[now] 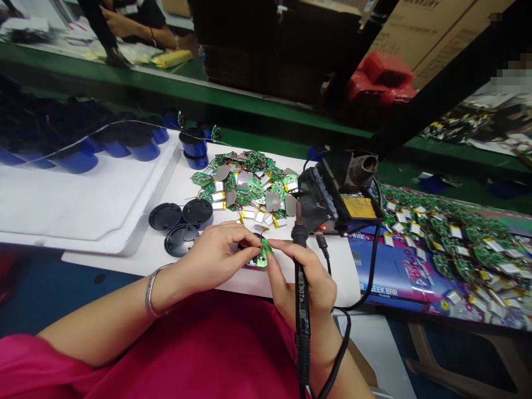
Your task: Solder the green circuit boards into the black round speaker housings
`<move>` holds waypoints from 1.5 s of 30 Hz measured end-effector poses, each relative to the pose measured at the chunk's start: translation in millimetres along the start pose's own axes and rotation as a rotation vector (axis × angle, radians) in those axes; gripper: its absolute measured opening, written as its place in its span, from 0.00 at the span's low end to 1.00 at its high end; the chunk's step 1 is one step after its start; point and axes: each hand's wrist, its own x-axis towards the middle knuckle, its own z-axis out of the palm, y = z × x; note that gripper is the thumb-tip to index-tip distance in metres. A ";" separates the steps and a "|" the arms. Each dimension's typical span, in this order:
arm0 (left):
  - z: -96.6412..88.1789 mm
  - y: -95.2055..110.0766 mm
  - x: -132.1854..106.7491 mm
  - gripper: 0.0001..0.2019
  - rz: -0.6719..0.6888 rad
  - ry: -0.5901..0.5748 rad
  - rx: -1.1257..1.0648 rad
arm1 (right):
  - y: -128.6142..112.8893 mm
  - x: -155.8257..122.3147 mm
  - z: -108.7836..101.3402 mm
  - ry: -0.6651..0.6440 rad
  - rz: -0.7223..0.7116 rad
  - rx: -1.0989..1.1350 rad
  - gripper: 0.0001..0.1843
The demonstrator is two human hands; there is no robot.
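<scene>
My left hand (pixel 220 252), with a metal bangle at its wrist, pinches the left side of a small green circuit board (pixel 261 257). Thumb and forefinger of my right hand (pixel 305 271) close on the board's right side. A black soldering iron (pixel 302 305) is tucked in that same hand, its handle across the fingers and its front end pointing away from me. Thin wires rise from the board towards a small part above it. Something dark sits under the board, mostly hidden by my fingers. Just left of my left hand lie round black caps (pixel 182 240).
A pile of circuit boards with battery cells (pixel 249 188) lies ahead. The soldering station (pixel 332 194) stands to its right, its cable (pixel 376 249) looping beside my right arm. More boards (pixel 465 238) cover the right side. Blue cylinders (pixel 143 148) stand on a white foam tray (pixel 83 213). Another person's arm (pixel 137 30) shows beyond.
</scene>
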 end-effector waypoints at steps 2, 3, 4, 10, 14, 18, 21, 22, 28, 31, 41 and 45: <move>0.5 0.2 1.0 0.05 0.004 -0.005 -0.001 | -1.5 3.9 0.3 -0.003 0.040 0.013 0.21; 0.6 0.1 1.3 0.05 0.005 -0.006 -0.001 | -1.8 5.1 0.5 -0.004 0.056 0.011 0.19; 0.6 0.0 1.4 0.05 0.006 -0.008 -0.001 | -1.7 5.8 0.7 -0.004 0.069 0.003 0.17; 0.3 0.9 1.3 0.05 0.009 -0.041 -0.001 | 0.9 5.3 0.9 -0.004 0.092 -0.050 0.14; -0.2 2.8 3.5 0.06 0.027 -0.094 0.026 | 1.7 4.1 1.0 0.009 0.089 -0.028 0.16; -0.6 4.2 5.6 0.07 -0.026 -0.096 0.018 | 1.9 2.1 1.7 0.016 0.136 0.004 0.17; -0.3 4.6 5.8 0.08 -0.081 -0.115 -0.008 | 1.3 2.1 2.1 0.022 0.138 -0.012 0.16; -0.1 4.7 5.6 0.08 -0.087 -0.122 -0.020 | 0.9 2.5 2.1 0.023 0.130 -0.022 0.15; 1.6 3.3 4.7 0.07 -0.072 -0.108 -0.056 | -1.3 3.8 1.5 0.008 0.117 -0.063 0.15; 2.2 1.8 4.7 0.06 -0.053 -0.086 -0.023 | -1.7 3.3 1.8 0.005 0.122 -0.067 0.15; -0.7 1.7 2.9 0.07 0.094 -0.012 0.055 | -0.7 -3.1 -1.6 0.002 0.073 -0.050 0.19; 1.9 -2.8 -2.7 0.06 0.190 -0.006 0.104 | 5.9 -14.2 -2.5 -0.071 -0.037 -0.062 0.23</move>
